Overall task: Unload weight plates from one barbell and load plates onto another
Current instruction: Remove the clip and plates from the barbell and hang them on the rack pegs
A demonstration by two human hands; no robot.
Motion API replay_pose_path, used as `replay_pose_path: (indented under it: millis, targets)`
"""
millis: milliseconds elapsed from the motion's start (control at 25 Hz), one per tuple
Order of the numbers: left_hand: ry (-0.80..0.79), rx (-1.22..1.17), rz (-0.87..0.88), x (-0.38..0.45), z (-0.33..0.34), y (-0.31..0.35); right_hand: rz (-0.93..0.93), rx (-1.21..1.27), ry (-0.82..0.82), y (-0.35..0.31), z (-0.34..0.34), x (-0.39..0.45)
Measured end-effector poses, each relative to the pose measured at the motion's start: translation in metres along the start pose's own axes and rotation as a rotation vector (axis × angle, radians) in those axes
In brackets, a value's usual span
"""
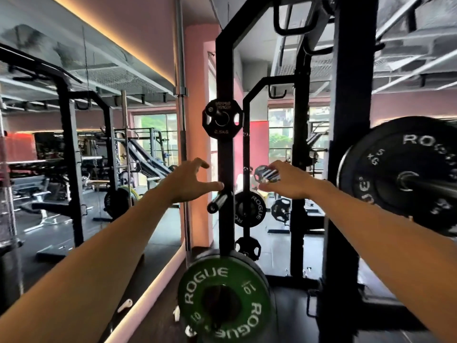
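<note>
My right hand [288, 180] pinches a small dark and silver disc [268, 174], blurred, that looks like a small plate, just right of the black rack upright [224, 70]. Spread and holding nothing, my left hand [190, 181] hovers just above a bare chrome storage peg [218, 200] on that upright. A black 2.5 kg plate [221, 121] hangs on the peg above. A green Rogue 10 plate [225, 298] sits on the lowest peg. At the right, a barbell sleeve [431, 185] carries a black Rogue plate [400, 179].
A mirror wall [86, 144] on the left reflects racks and benches. A bare barbell [183, 120] stands upright beside the pink pillar. A second thick rack post [346, 169] rises between me and the loaded barbell. Small white objects [125, 305] lie on the floor ledge.
</note>
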State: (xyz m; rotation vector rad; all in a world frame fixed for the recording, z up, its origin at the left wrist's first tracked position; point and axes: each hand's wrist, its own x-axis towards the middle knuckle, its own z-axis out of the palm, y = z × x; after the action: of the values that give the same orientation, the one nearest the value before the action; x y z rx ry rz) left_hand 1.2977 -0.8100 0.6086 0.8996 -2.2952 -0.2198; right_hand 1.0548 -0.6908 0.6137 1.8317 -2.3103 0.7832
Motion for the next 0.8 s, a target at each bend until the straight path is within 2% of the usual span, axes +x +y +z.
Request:
replay_pose_path:
  millis: [200, 360, 560, 800]
  targets:
    - [-0.053, -0.034, 0.019, -0.045, 0.012, 0.056, 0.039, 0.018, -0.05, 0.022, -0.034, -0.067]
    - [-0.074, -0.04, 0.072, -0.048, 0.027, 0.115, 0.11, -0.01, -0.001, 0.059, -0.073, -0.112]
    - [-0.122, -0.127, 0.157, -0.041, 0.067, 0.203, 0.236, -0.08, 0.075, 0.13, -0.127, -0.165]
    - [-0.129, -0.174, 0.202, -0.022, 0.14, 0.325, 0.328, -0.15, 0.142, 0.253, -0.195, -0.218]
